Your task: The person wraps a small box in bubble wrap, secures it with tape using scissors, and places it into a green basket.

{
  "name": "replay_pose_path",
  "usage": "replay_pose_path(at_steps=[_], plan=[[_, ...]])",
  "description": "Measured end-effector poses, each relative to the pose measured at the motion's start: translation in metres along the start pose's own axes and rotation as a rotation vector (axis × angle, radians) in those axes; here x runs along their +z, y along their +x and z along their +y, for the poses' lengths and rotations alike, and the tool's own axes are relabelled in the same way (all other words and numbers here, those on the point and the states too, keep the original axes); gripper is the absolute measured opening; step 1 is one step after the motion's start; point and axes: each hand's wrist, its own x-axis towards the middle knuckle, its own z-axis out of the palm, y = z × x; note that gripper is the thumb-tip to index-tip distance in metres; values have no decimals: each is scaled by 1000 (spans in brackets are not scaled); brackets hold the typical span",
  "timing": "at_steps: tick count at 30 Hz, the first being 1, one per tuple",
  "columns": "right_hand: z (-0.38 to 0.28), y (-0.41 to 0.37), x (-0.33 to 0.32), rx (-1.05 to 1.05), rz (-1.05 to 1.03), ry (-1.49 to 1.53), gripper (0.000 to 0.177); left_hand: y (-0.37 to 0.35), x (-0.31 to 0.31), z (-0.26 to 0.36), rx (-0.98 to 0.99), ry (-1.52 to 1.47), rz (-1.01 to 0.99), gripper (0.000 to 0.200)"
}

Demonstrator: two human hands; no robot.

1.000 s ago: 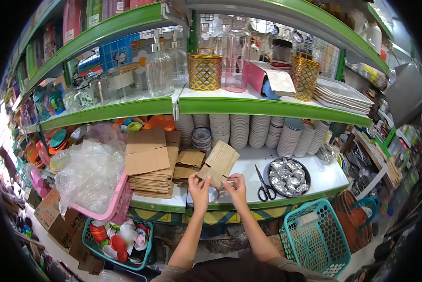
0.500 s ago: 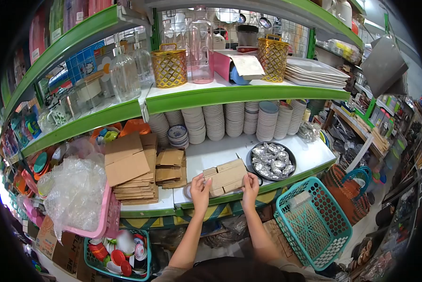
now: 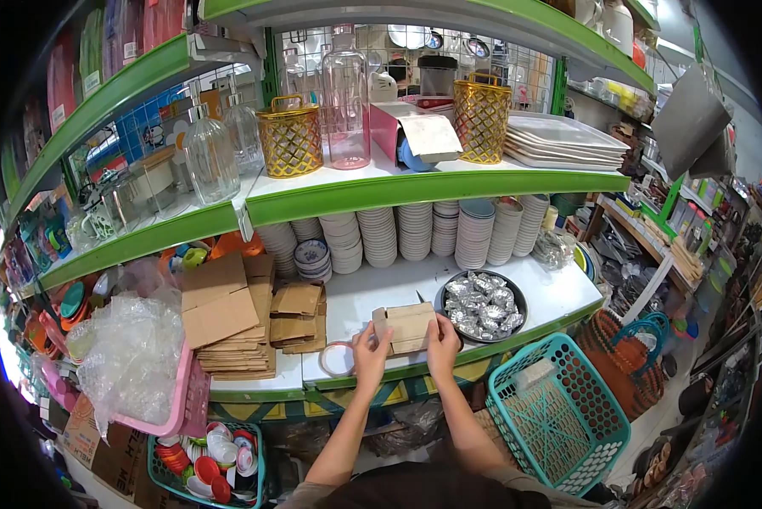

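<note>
The person is holding a folded brown corrugated cardboard piece [image 3: 409, 326] at the front edge of the white shelf board [image 3: 559, 293], just left of the round black tray of foil-wrapped pieces [image 3: 481, 306]. It is sitting directly ahead of both hands, its long axis running left to right between them. The left hand [image 3: 370, 355] is pinching its lower left corner, and the right hand [image 3: 443, 339] is gripping its right end, fingers curled over the edge. Both are equally near. A white tape roll [image 3: 338, 359] is lying just beside the left hand. Half a second ago the cardboard was lying wider and slanted, reaching towards the tray. Now it is looking more compact and squarer, pulled in closer to the person.
</note>
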Motion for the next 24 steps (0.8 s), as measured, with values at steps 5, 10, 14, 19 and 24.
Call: replay_pose_path(at_steps=[5,10,14,19,24], plan=[[4,-3,1,-49,-140,-151,33,1,-1,-9,-19,72,-70,62],[-1,-13,-1,-230,-235,-299,37,-1,-9,-14,-33,69,-127,44],[11,-22,6,-285,-332,-451,40,-8,-13,-5,66,250,19,46],[8,-23,4,-334,-378,-555,39,-5,-19,-7,93,443,-34,60],[11,-26,1,-477,-413,-629,38,-13,-13,8,115,559,-56,72]])
